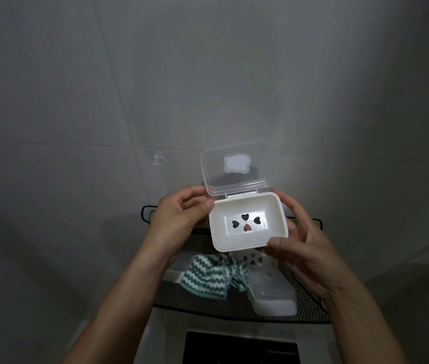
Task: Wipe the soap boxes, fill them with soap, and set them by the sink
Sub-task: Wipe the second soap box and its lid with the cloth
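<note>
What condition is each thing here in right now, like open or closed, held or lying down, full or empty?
Held soap box: open, no soap inside, gripped by both hands.
Clear lid: flipped up, hinged at the back.
Left hand: grips the box's left side.
Right hand: grips the box's right corner.
Striped cloth: crumpled on the mesh shelf.
Shelf soap box: lying on the shelf.

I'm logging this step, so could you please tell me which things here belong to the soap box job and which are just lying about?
Job:
- open soap box, held by left hand and right hand
- its clear lid
- striped cloth
- soap boxes on the rack

Lying about:
- black mesh rack
- tiled wall
</note>
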The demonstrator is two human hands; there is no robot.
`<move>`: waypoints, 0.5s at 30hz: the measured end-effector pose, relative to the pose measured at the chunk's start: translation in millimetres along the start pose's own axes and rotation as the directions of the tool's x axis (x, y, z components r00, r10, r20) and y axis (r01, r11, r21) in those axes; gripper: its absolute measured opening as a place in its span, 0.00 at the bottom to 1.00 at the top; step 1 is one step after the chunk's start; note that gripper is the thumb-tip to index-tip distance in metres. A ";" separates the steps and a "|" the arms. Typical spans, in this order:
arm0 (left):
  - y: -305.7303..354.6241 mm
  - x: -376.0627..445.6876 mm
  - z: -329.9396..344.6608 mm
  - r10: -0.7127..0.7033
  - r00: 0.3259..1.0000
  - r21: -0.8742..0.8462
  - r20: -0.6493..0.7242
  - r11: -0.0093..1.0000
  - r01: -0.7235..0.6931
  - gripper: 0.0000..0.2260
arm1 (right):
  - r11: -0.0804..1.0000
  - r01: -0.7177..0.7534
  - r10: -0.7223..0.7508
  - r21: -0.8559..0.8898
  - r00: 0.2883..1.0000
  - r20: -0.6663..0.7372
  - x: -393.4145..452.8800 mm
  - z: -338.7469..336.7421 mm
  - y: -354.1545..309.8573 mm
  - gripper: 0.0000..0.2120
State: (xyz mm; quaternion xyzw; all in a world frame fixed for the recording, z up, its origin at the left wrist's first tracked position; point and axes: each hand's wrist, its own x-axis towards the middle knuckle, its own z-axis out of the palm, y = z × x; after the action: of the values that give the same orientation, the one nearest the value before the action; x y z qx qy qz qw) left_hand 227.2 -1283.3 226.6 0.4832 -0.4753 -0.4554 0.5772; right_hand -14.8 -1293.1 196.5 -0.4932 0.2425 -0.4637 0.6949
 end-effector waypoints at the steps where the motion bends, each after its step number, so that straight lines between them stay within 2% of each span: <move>1: -0.7 0.7 -0.2 -0.007 1.000 0.007 0.005 1.000 0.006 0.10 | 1.000 -0.019 0.019 0.017 1.000 -0.013 -0.4 0.0 -1.2 0.35; 4: -8.8 4.6 -2.5 -0.043 0.999 -0.034 0.024 0.998 0.044 0.10 | 0.998 -0.045 0.049 0.043 0.995 -0.090 -1.0 -0.5 -3.4 0.26; 5: -13.5 5.0 -5.0 -0.048 0.998 -0.011 0.029 0.999 0.048 0.11 | 0.998 -0.039 0.045 0.052 0.993 -0.109 -1.3 -0.6 -3.7 0.26; 6: -19.4 5.1 -9.1 -0.022 0.999 0.113 0.042 0.993 0.018 0.12 | 0.997 -0.028 0.036 0.066 0.992 -0.122 -1.6 -0.5 -4.1 0.26; 7: -27.3 5.1 -14.4 0.029 0.995 0.348 0.092 0.936 -0.059 0.14 | 0.996 -0.015 0.026 0.083 0.991 -0.129 -2.0 -0.6 -4.7 0.26; 8: -36.0 3.6 -17.7 0.032 0.979 0.593 0.202 0.792 -0.148 0.15 | 0.995 -0.006 0.019 0.095 0.991 -0.132 -2.4 -1.0 -5.5 0.27; 9: -45.4 1.3 -18.4 -0.051 0.949 0.763 0.313 0.609 -0.219 0.17 | 0.995 -0.001 0.015 0.098 0.991 -0.136 -2.5 -1.6 -6.2 0.27; 10: -55.1 -1.9 -16.7 -0.179 0.910 0.855 0.374 0.448 -0.263 0.19 | 0.996 0.000 0.013 0.090 0.990 -0.141 -2.4 -2.4 -6.7 0.28; 11: -65.4 -5.8 -13.6 -0.290 0.870 0.892 0.399 0.343 -0.294 0.22 | 0.997 0.000 0.011 0.077 0.989 -0.145 -2.1 -3.6 -7.0 0.28; 13: -82.1 -12.0 -4.5 -0.370 0.826 0.898 0.425 0.284 -0.335 0.24 | 0.998 0.002 0.007 0.065 0.989 -0.147 -0.9 -5.1 -7.5 0.28; 15: -90.8 -11.4 1.1 -0.322 0.834 0.890 0.448 0.250 -0.382 0.22 | 0.997 0.002 0.008 0.071 0.988 -0.152 -0.5 -5.3 -7.8 0.30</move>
State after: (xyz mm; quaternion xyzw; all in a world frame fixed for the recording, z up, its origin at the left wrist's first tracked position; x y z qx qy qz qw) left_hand 218.6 -1282.9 135.4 0.5687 -0.8044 -0.1717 0.0020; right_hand -22.4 -1295.8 201.4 -0.4309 0.2790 -0.5073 0.6922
